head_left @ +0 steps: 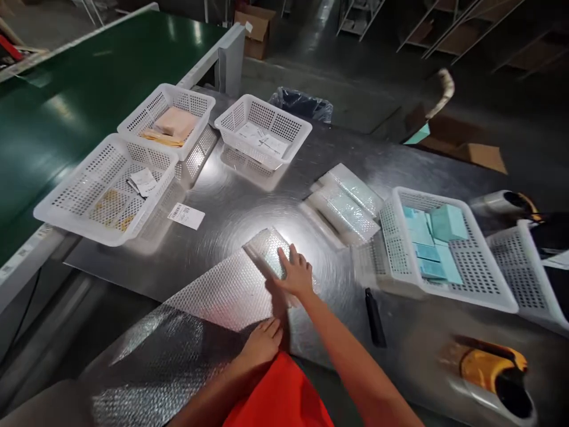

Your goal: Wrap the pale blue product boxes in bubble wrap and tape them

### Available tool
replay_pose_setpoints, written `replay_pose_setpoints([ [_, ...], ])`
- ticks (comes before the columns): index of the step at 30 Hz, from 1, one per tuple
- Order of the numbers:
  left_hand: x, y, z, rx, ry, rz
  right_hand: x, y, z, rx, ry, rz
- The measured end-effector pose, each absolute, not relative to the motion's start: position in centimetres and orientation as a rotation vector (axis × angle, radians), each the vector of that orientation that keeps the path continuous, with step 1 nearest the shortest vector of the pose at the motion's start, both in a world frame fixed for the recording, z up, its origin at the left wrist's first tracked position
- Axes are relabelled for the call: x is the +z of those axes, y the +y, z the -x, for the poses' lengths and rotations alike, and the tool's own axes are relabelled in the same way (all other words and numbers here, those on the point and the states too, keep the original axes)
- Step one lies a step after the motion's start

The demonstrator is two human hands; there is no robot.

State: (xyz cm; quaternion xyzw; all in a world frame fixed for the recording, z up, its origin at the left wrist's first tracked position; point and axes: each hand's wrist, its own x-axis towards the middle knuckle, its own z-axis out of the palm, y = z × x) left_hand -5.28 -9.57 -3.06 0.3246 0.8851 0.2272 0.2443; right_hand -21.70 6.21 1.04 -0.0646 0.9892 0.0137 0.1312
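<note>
A long sheet of bubble wrap [226,287] runs from the dark lower left up onto the metal table. Its far end is folded over into a flat bubble-wrapped bundle [268,244]; what lies inside cannot be made out. Spread over the bundle's right part, my right hand [297,274] presses down with fingers apart. My left hand [263,340] is at the sheet's near edge by the table rim, its fingers together and closed on the bubble wrap. Right of the bundle lie several finished-looking bubble-wrapped packets [344,204]. A black cutter-like tool [376,317] rests on the table.
White baskets [75,207] with papers and padded envelopes stand at the left and back. Another basket [480,273] at right holds teal boxes [448,222]. A label card [186,216] lies on the table [213,237]. Tape dispensers [493,373] stand at right; a green conveyor [111,53] runs at left.
</note>
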Motion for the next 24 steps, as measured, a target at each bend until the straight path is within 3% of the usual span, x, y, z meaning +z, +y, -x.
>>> replay_pose_setpoints([
  [4, -1.0, -11.3, 6.2, 0.623, 2.53, -0.581, 1.3, 8.4, 24.1, 0.172, 2.981, 0.087],
  [7, -0.5, -13.2, 6.4, 0.64, 2.486, -0.472, 1.1, 5.4, 21.8, 0.206, 3.117, 0.057],
  [13, -1.6, -15.6, 5.2, 0.629, 2.471, -0.613, 2.2, -2.0, 15.7, 0.021, 3.173, 0.14],
  [19, -2.9, -16.3, 4.7, 0.598, 2.474, -0.672, 6.8, 2.7, 19.5, -0.056, 2.907, 0.582],
  [22, -3.6, -16.0, 4.4, 0.581, 2.495, -0.672, 6.3, 3.8, 20.1, -0.167, 2.765, 0.768],
  [24, -4.0, -15.8, 4.2, 0.558, 2.493, -0.698, 4.7, 2.6, 19.2, -0.234, 2.759, 0.608],
])
